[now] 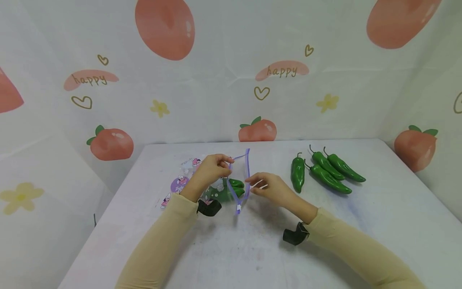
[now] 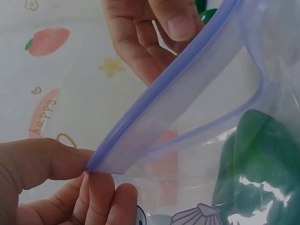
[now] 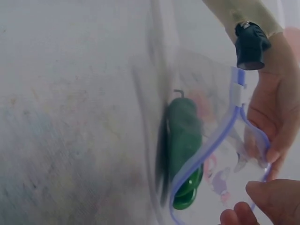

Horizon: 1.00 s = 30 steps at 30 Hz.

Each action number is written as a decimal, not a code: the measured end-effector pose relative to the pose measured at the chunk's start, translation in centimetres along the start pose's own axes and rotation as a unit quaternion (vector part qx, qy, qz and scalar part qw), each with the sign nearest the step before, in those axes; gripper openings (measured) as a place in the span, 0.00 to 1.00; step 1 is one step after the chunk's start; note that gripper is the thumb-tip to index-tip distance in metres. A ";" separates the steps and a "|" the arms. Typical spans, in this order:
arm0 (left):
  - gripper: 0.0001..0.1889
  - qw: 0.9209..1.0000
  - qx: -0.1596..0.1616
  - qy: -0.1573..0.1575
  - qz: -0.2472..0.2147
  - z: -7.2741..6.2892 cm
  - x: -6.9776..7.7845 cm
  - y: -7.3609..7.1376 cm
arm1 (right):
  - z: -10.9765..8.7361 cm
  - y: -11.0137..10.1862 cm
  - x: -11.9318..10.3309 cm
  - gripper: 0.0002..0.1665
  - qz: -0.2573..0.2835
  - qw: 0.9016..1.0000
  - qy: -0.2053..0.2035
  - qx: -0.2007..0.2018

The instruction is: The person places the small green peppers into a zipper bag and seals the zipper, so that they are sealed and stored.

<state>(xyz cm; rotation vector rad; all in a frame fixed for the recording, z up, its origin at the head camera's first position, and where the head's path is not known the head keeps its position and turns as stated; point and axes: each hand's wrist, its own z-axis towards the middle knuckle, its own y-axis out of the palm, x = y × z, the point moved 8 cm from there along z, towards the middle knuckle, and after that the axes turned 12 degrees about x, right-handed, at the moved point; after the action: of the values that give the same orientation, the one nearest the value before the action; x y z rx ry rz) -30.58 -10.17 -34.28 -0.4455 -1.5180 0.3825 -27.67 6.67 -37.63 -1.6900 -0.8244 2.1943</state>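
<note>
A clear zip bag with a purple rim (image 1: 247,166) and cartoon print stands gaping on the table, a white slider (image 1: 239,207) near its front end. Green chili peppers (image 1: 236,188) lie inside, also visible through the plastic as a green pepper (image 3: 183,126) in the right wrist view. My left hand (image 1: 213,168) pinches the bag's rim between thumb and fingers, clearest in the left wrist view. Just right of the opening is my right hand (image 1: 270,186), its fingers loosely bent and fingertips right at the rim, holding no pepper.
To the right several more green chili peppers (image 1: 326,168) lie loose on the white table (image 1: 252,257). Flat printed plastic (image 1: 180,182) spreads to the left of the bag. A patterned cloth (image 1: 216,80) hangs behind the table.
</note>
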 end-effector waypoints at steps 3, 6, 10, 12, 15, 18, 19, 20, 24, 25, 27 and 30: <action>0.16 1.000 0.001 0.002 0.001 0.0 0.1 0.0 | 0.0 -0.8 -0.2 0.17 0.007 1.000 -0.006 0.008; 0.16 1.000 0.001 0.003 -0.002 0.0 0.2 -0.1 | 0.0 -1.6 -0.3 0.18 0.017 1.000 -0.010 0.016; 0.16 1.000 -0.001 0.002 -0.006 0.0 0.1 -0.1 | -0.1 -2.7 -0.4 0.18 0.022 0.999 -0.011 0.028; 0.16 1.000 -0.003 0.000 -0.009 0.0 0.1 0.0 | -0.1 -3.3 -0.4 0.18 0.017 0.999 -0.011 0.037; 0.16 1.000 -0.005 0.000 -0.013 0.0 0.0 0.1 | -0.1 -4.1 -0.1 0.19 0.015 0.999 -0.011 0.049; 0.16 1.000 -0.006 0.003 -0.015 0.0 0.0 0.1 | -0.1 -4.9 0.2 0.19 0.022 0.998 -0.010 0.060; 0.16 1.000 -0.006 0.003 -0.016 0.1 0.0 0.1 | -0.1 -5.1 0.3 0.19 0.027 0.997 -0.010 0.065; 0.16 1.000 -0.006 0.004 -0.017 0.1 0.0 0.2 | -0.1 -5.4 0.4 0.19 0.030 0.997 -0.009 0.070; 0.16 1.000 -0.007 0.001 -0.017 0.1 0.0 0.2 | 0.0 -6.4 0.5 0.19 0.029 0.995 -0.007 0.092; 0.16 1.000 -0.007 0.001 -0.017 0.1 0.0 0.2 | 0.0 -6.7 0.6 0.19 0.026 0.995 -0.004 0.097; 0.16 1.000 -0.007 -0.001 -0.015 0.1 0.0 0.1 | -0.2 -7.2 0.6 0.19 0.021 0.995 0.002 0.102; 0.16 1.000 -0.006 -0.003 -0.012 0.1 -0.1 0.1 | -0.3 -7.8 0.6 0.20 0.019 0.994 0.011 0.103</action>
<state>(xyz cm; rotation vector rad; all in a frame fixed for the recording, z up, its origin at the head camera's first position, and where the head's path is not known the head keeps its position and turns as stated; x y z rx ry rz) -30.66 -10.12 -34.37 -0.4356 -1.5301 0.3561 -28.62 13.39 -33.73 -1.6392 -0.5426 2.1962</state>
